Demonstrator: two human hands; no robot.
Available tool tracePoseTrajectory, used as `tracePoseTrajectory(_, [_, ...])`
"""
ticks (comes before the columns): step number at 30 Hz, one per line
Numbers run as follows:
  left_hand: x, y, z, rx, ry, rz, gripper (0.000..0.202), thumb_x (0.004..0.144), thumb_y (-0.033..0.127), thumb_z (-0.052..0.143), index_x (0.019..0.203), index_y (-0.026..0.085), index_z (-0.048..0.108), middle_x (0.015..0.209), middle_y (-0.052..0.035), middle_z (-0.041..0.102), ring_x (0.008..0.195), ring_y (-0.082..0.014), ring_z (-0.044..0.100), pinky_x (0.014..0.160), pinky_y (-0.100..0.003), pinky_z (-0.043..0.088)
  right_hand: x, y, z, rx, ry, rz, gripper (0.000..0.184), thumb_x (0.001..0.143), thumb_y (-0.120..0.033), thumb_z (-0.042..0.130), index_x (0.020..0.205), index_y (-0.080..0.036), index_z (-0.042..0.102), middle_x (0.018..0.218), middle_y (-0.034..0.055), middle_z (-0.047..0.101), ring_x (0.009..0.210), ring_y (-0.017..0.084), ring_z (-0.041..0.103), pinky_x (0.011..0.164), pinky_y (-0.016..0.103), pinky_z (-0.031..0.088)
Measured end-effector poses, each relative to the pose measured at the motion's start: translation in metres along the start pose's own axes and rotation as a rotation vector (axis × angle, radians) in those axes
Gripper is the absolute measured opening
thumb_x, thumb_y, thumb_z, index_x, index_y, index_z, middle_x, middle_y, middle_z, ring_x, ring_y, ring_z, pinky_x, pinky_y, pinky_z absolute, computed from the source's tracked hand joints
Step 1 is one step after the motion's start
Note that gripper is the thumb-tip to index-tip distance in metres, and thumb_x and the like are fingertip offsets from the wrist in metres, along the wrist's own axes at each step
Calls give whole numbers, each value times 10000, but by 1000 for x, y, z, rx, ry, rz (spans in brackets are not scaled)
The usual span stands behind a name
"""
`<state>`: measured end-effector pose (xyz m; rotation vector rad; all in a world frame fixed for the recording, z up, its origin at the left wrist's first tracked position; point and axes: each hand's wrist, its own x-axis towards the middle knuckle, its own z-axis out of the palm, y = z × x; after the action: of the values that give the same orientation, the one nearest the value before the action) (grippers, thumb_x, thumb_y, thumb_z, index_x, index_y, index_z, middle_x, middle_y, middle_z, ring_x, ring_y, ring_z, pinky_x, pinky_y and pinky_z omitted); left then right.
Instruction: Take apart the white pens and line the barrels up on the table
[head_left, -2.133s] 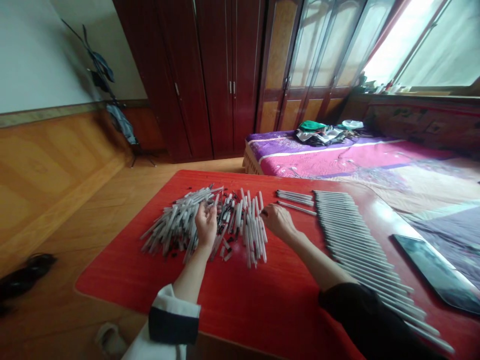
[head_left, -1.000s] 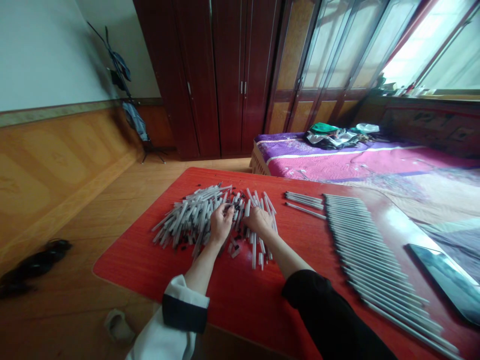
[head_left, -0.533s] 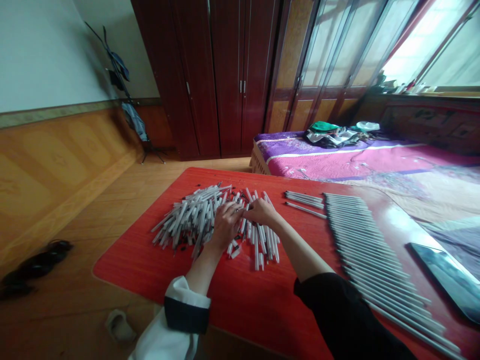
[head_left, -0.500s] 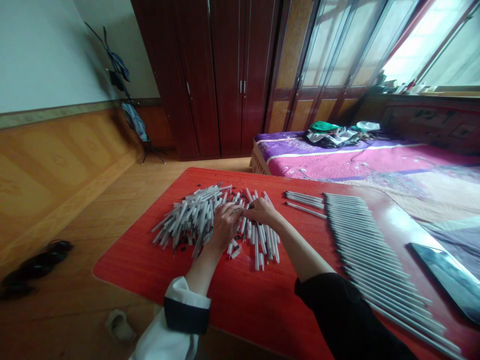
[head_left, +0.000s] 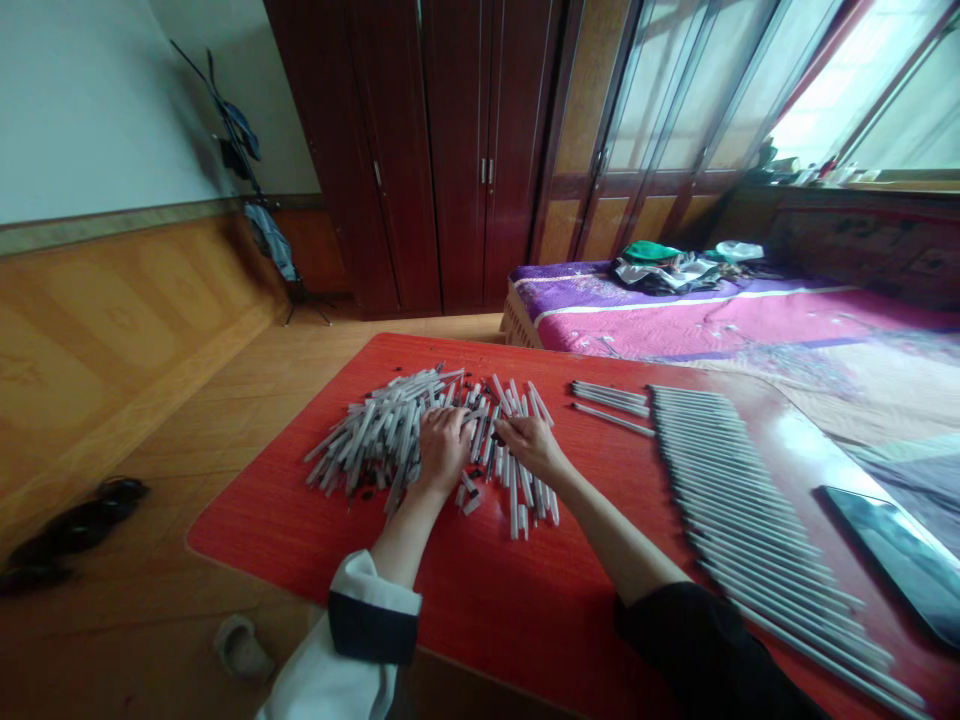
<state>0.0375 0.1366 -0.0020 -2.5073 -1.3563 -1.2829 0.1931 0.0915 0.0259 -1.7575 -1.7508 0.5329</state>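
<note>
A loose heap of white pen barrels (head_left: pixel 382 430) with small black parts lies on the red table (head_left: pixel 480 590). My left hand (head_left: pixel 442 447) rests on the heap's right side, fingers curled around something small I cannot make out. Close beside it, my right hand (head_left: pixel 534 440) pinches among several white barrels (head_left: pixel 521 480) lying side by side. The two hands are a few centimetres apart.
A long neat row of assembled white pens (head_left: pixel 739 510) runs along the table's right side, with three separate pens (head_left: pixel 609 400) at its far end. A dark phone (head_left: pixel 892 560) lies at the right edge. A bed (head_left: pixel 712 320) stands behind, wardrobes (head_left: pixel 450 150) beyond.
My right hand came left from near the three separate pens to the loose barrels and met my left hand. In the last half second the hands drew slightly apart.
</note>
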Motion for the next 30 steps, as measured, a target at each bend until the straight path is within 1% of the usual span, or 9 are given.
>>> tracePoseTrajectory(3, [0, 0, 2, 30, 41, -55, 117, 809, 199, 537, 901, 164, 601, 848, -74, 662, 858, -225, 582, 859, -376, 380, -11, -7, 10, -353, -86, -9, 288, 781, -384, 490, 708, -168, 666, 676, 78, 663, 685, 196, 624, 586, 253, 408])
tracePoseTrajectory(6, [-1, 0, 3, 30, 47, -52, 116, 805, 203, 545, 901, 167, 600, 847, -74, 665, 856, -228, 588, 861, -379, 383, -19, -11, 19, -500, -152, -17, 283, 773, -347, 488, 804, -146, 684, 765, 135, 686, 749, 247, 648, 625, 290, 429])
tracePoseTrajectory(8, [-2, 1, 3, 28, 50, -46, 114, 800, 202, 550, 896, 166, 601, 849, -72, 667, 852, -228, 590, 870, -380, 381, -20, -11, 20, -520, -164, 5, 279, 766, -313, 488, 828, -125, 685, 776, 157, 687, 758, 267, 652, 636, 305, 437])
tracePoseTrajectory(11, [-1, 3, 2, 31, 57, -48, 115, 797, 203, 553, 890, 158, 603, 846, -73, 669, 848, -230, 588, 865, -380, 386, -18, -12, 15, -509, -178, 44, 277, 742, -278, 508, 862, -99, 682, 790, 184, 684, 787, 291, 651, 661, 324, 446])
tracePoseTrajectory(14, [1, 3, 2, 31, 63, -43, 115, 794, 199, 557, 886, 150, 604, 837, -78, 668, 840, -230, 588, 858, -378, 391, -14, -16, 11, -494, -167, 91, 310, 753, -303, 498, 879, -86, 680, 827, 204, 680, 822, 306, 646, 691, 345, 454])
tracePoseTrajectory(18, [0, 0, 4, 24, 67, -47, 116, 795, 201, 556, 890, 155, 604, 836, -79, 668, 847, -228, 590, 862, -380, 390, -8, -20, 16, -482, -189, 152, 327, 746, -356, 502, 868, -111, 680, 836, 190, 685, 823, 315, 648, 684, 361, 466])
tracePoseTrajectory(22, [-1, -1, 5, 25, 64, -53, 125, 799, 216, 553, 894, 153, 605, 838, -84, 667, 854, -230, 587, 860, -385, 391, -7, -18, 22, -480, -202, 186, 323, 736, -373, 513, 891, -137, 669, 860, 165, 689, 840, 301, 649, 695, 356, 469])
tracePoseTrajectory(26, [0, 1, 4, 18, 70, -55, 119, 798, 217, 557, 892, 163, 606, 841, -78, 668, 847, -223, 592, 866, -381, 391, -7, -16, 22, -469, -210, 173, 316, 739, -376, 513, 888, -142, 664, 860, 162, 689, 838, 282, 649, 695, 334, 468])
tracePoseTrajectory(30, [1, 3, 2, 21, 57, -57, 107, 803, 216, 549, 877, 165, 607, 825, -72, 668, 833, -220, 594, 862, -377, 396, -4, -15, 23, -484, -201, 151, 316, 742, -381, 512, 886, -142, 661, 868, 164, 688, 842, 290, 647, 707, 351, 467])
